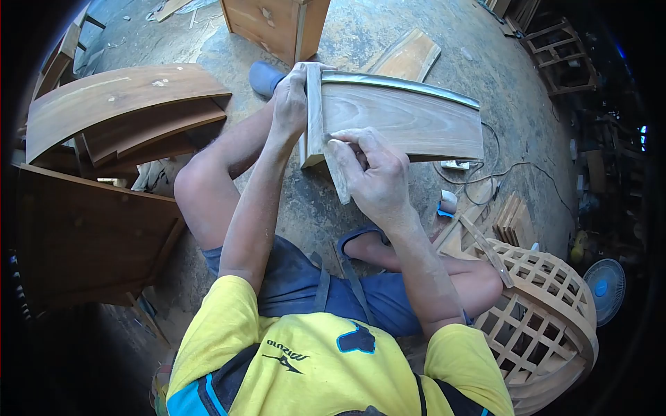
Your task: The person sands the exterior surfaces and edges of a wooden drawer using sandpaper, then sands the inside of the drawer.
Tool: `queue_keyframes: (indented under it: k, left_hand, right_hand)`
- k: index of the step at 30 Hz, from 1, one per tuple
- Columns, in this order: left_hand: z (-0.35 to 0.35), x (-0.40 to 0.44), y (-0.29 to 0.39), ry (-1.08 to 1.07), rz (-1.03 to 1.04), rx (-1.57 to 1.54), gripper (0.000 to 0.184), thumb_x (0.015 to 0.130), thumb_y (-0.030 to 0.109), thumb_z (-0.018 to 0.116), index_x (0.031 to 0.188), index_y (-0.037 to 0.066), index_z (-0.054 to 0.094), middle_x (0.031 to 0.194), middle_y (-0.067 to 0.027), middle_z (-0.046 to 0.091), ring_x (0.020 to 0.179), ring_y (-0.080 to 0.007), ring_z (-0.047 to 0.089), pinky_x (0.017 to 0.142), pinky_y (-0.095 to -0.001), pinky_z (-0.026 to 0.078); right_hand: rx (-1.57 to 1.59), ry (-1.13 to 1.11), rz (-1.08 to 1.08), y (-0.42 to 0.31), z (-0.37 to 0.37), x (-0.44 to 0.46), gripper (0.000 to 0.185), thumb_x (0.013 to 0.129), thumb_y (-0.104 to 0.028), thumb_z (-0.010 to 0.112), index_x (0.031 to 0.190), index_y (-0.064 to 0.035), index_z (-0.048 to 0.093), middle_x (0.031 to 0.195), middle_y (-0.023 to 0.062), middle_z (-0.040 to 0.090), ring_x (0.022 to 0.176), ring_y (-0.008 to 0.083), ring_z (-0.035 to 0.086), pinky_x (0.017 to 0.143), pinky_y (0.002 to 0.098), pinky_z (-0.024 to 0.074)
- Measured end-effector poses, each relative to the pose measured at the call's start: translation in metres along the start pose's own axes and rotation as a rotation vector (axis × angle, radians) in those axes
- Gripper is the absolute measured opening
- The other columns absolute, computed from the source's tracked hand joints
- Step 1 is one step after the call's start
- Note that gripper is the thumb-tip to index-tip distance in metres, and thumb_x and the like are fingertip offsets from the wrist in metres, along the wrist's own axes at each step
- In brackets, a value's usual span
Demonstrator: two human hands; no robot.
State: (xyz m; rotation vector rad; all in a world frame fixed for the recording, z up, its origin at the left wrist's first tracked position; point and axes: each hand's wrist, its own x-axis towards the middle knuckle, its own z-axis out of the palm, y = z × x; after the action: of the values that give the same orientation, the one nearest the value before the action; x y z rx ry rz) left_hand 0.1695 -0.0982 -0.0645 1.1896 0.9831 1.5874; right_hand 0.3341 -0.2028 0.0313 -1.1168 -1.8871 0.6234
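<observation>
Yellow shirt [316, 378], lettered MIZUNO; left hand [291, 100] clamped on wooden piece [402, 118]; right hand [377, 172] (dusty) pinching pale strip [340, 182]; scuffed workshop floor [489, 80].

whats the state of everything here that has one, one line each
left hand, grip closed on the wooden workpiece
right hand, grip pinching the pale strip
wooden workpiece, held at one end, looks unvarnished
pale strip, hanging below the fingers
cord, loosely looped on floor
tan board, flat on floor
fan, running or stopped unclear
lattice frame, looks unvarnished
</observation>
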Motion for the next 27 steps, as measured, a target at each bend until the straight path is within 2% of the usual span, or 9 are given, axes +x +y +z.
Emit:
queue_keyframes:
  k: [1,2,6,13,17,19,21,23,27]
  left_hand:
    - [0.000,-0.002,-0.010,0.059,-0.100,-0.054,0.039,0.113,0.022,0.034,0.111,-0.001,0.066,0.097,-0.0084,0.069,0.090,-0.0131,0.061,0.084,-0.0305,0.050]
    - [-0.001,-0.001,-0.023,0.044,0.024,-0.077,0.038,0.114,0.023,0.034,0.104,0.001,0.063,0.089,-0.0048,0.063,0.082,-0.0116,0.059,0.075,-0.0294,0.050]
    - [-0.001,-0.007,-0.015,0.021,-0.040,-0.185,0.037,0.115,0.024,0.035,0.095,0.003,0.057,0.086,-0.0037,0.062,0.076,-0.0099,0.058,0.065,-0.0275,0.048]
    - [-0.003,0.003,-0.019,0.095,0.028,0.127,0.038,0.115,0.024,0.038,0.092,-0.001,0.058,0.080,-0.0080,0.059,0.075,-0.0133,0.054,0.070,-0.0335,0.047]
    - [-0.003,0.000,-0.021,0.078,0.037,0.115,0.039,0.115,0.024,0.038,0.092,0.000,0.058,0.079,-0.0076,0.058,0.074,-0.0142,0.054,0.070,-0.0338,0.047]
    - [-0.005,0.004,-0.019,0.048,0.100,0.145,0.038,0.116,0.026,0.038,0.091,0.003,0.058,0.080,0.0008,0.058,0.073,-0.0064,0.052,0.063,-0.0281,0.044]
    - [-0.002,0.010,-0.020,0.079,0.115,0.100,0.038,0.116,0.024,0.038,0.091,0.004,0.057,0.080,0.0010,0.059,0.072,-0.0062,0.052,0.063,-0.0280,0.045]
    - [-0.003,0.003,-0.023,0.081,0.026,0.038,0.038,0.114,0.024,0.038,0.091,-0.001,0.057,0.076,-0.0071,0.059,0.070,-0.0150,0.056,0.066,-0.0354,0.048]
    - [-0.004,0.004,-0.027,0.087,0.066,0.094,0.036,0.112,0.024,0.042,0.090,0.000,0.057,0.075,-0.0102,0.060,0.070,-0.0155,0.057,0.066,-0.0367,0.048]
  right_hand:
    - [0.005,0.004,-0.007,0.003,0.009,0.010,0.011,0.095,-0.008,0.073,0.104,-0.0011,0.073,0.084,0.0107,0.071,0.070,0.0179,0.070,0.066,0.0342,0.0549]
    - [-0.087,-0.004,-0.044,0.010,0.018,0.023,0.010,0.095,-0.009,0.073,0.100,-0.0014,0.072,0.084,0.0122,0.071,0.071,0.0221,0.070,0.066,0.0362,0.0547]
    - [-0.265,0.037,-0.152,0.035,0.040,0.089,0.014,0.097,-0.015,0.069,0.093,-0.0021,0.067,0.086,0.0170,0.069,0.079,0.0367,0.070,0.068,0.0443,0.0534]
    - [-0.225,-0.012,-0.197,0.017,0.028,0.027,0.007,0.093,-0.008,0.074,0.094,-0.0046,0.067,0.083,0.0140,0.066,0.073,0.0335,0.068,0.063,0.0419,0.0518]
    - [-0.446,0.128,-0.187,0.042,0.039,0.094,0.010,0.096,-0.014,0.072,0.098,-0.0056,0.068,0.085,0.0139,0.067,0.075,0.0343,0.069,0.067,0.0435,0.0537]
    - [-0.570,0.204,-0.155,0.049,0.037,0.124,0.010,0.096,-0.015,0.071,0.098,-0.0052,0.069,0.085,0.0141,0.069,0.073,0.0328,0.070,0.068,0.0418,0.0544]
    - [-0.434,0.171,-0.204,0.041,0.031,0.127,0.010,0.096,-0.014,0.072,0.097,-0.0048,0.069,0.085,0.0144,0.070,0.072,0.0319,0.070,0.067,0.0411,0.0542]
    - [-0.298,0.112,-0.221,0.042,0.031,0.112,0.009,0.095,-0.013,0.072,0.096,-0.0043,0.070,0.086,0.0146,0.071,0.071,0.0310,0.070,0.066,0.0403,0.0540]
    - [-0.263,0.001,-0.148,0.037,0.027,0.082,0.009,0.093,-0.011,0.074,0.094,-0.0033,0.070,0.084,0.0144,0.070,0.073,0.0299,0.070,0.066,0.0389,0.0529]
